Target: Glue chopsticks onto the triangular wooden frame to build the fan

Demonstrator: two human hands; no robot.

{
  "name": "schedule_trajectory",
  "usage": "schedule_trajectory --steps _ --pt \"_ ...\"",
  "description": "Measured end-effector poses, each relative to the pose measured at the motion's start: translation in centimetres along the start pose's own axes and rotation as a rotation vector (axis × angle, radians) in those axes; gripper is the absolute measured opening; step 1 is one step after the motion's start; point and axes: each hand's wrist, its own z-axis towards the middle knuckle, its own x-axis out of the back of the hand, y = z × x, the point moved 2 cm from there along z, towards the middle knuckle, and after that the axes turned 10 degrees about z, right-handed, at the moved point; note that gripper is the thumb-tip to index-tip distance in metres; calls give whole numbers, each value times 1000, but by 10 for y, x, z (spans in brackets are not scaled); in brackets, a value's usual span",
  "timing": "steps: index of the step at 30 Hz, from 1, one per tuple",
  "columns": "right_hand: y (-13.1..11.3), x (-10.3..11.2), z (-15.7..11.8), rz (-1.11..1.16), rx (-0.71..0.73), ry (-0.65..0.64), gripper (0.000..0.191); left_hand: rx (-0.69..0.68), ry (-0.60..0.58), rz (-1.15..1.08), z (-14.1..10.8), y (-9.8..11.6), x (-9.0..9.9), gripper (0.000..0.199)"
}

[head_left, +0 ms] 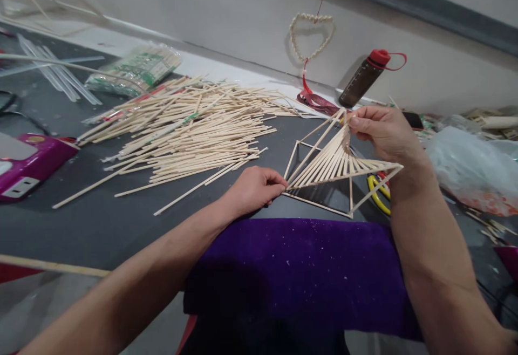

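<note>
Thumb to finger, the left hand (259,189) is pinching the stick frame (338,167) by a corner, the right hand (384,131) near its top; it is resting on the grey table (133,236), probably feeling light, stiff, brittle, favouring joint holds.

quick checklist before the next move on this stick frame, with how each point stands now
1. Left hand pinching the stick frame at its left corner: ok
2. Right hand pinching near its top: ok
3. Loose sticks lying apart from the frame: ok
4. Yellow loop handle fully in sight: not ok, forearm partly covers it
5. Joints firmly bonded: cannot tell
</note>
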Motion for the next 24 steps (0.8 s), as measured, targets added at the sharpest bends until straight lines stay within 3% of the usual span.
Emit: schedule_trajectory --steps 24 --pt "-1 -4 6 -16 28 -29 18 13 55 238 2 3 3 26"
